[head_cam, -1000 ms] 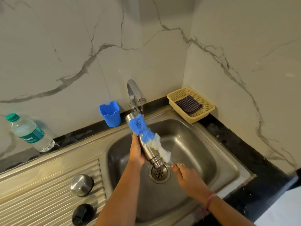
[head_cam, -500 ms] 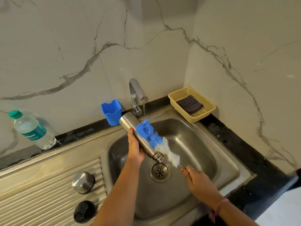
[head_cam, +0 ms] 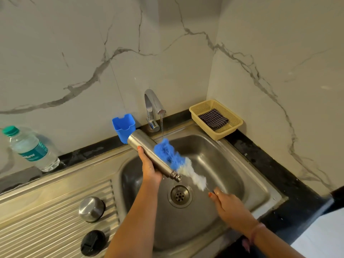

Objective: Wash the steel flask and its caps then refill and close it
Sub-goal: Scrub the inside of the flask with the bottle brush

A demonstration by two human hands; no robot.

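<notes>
fingers [head_cam: 143,155] of the left hand [head_cam: 149,169] are wrapping the steel flask [head_cam: 149,151] at frame centre, its long axis slanting from upper left down to the mouth at lower right, while the right hand [head_cam: 230,207], lower right, is clamping the bottle brush [head_cam: 178,161] lying along the flask's right flank.

The stainless steel sink [head_cam: 232,170] sits in the dark stone bench [head_cam: 270,164]. On its ribbed drainboard [head_cam: 46,220] at the left lie the domed steel cap [head_cam: 91,209] and, nearer the front edge, the black round cap [head_cam: 93,243]. At the back edge stand the clear plastic water bottle [head_cam: 31,149], the blue plastic cup [head_cam: 123,126] and the chrome tap [head_cam: 151,108]; the yellow plastic basket [head_cam: 197,109] fills the back right corner.
</notes>
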